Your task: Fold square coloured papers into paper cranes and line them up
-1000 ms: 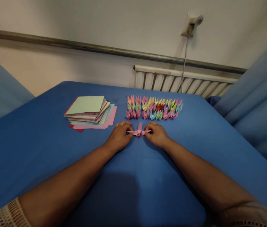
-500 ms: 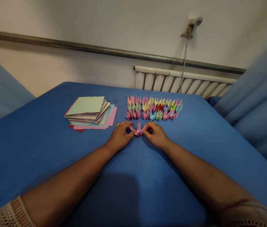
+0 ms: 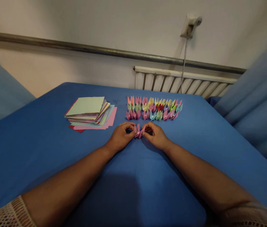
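Observation:
A pink origami crane is held between my two hands, just above the blue-covered table. My left hand pinches its left side with thumb and fingers. On the opposite side, my right hand has thumb and fingertips closed on the right wing. Parts of the crane are covered by the fingertips. Just beyond the hands stand rows of folded paper cranes in pink, yellow, green, red, blue and purple.
Left of the hands lies an uneven stack of coloured square paper, pale green on top. The blue cloth covers the table. Behind it are a metal rail, a white radiator and a wall socket with a cable. Blue curtains hang at both sides.
The crane's wings, spread wide before, now stand more upright and closer together. My left fingertips have shifted slightly right, toward the crane's middle. The stack and the rows are unchanged.

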### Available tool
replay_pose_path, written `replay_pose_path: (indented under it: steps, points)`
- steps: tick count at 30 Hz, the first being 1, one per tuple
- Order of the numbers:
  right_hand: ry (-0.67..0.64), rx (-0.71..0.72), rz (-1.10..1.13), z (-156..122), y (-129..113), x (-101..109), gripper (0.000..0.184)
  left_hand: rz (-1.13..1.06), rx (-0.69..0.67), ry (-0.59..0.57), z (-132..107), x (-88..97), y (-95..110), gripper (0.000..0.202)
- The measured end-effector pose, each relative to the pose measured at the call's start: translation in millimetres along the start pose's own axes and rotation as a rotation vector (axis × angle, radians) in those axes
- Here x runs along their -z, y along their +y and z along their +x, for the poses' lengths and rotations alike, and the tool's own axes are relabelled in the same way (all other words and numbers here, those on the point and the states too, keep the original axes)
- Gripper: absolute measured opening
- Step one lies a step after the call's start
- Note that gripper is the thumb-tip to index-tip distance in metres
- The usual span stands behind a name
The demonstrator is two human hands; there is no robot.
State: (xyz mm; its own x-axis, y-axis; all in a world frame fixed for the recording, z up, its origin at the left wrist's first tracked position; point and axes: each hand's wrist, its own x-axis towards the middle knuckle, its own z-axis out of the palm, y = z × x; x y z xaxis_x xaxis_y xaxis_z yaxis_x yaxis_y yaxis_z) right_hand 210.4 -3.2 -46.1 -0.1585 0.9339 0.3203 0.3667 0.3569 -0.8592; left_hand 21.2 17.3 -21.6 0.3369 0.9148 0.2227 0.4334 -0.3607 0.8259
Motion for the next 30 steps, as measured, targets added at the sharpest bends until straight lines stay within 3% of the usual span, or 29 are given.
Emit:
replay_pose_path:
  steps: [3,8,10,16,30]
  points:
    - [0.025,0.01,0.086,2.3,2.5,-1.9,0.009,-0.115,0.041,-0.027,-0.6,1.1,4.1,0.019]
    - [0.001,0.026,0.337,4.4,0.6,-3.1,0.016,-0.676,0.209,-0.001,2.4,2.9,5.6,0.035]
    - [-0.03,0.033,0.392,3.5,-2.6,-3.2,0.02,-0.795,0.258,-0.058,3.8,3.6,4.9,0.038]
    - [-0.076,0.068,0.475,-1.2,-14.4,-3.3,0.023,-0.796,0.28,-0.252,2.3,6.7,6.4,0.031]
    - [-0.025,0.086,0.311,-6.1,-23.2,-5.4,0.018,-0.775,0.226,-0.193,-1.1,4.7,14.2,0.015]
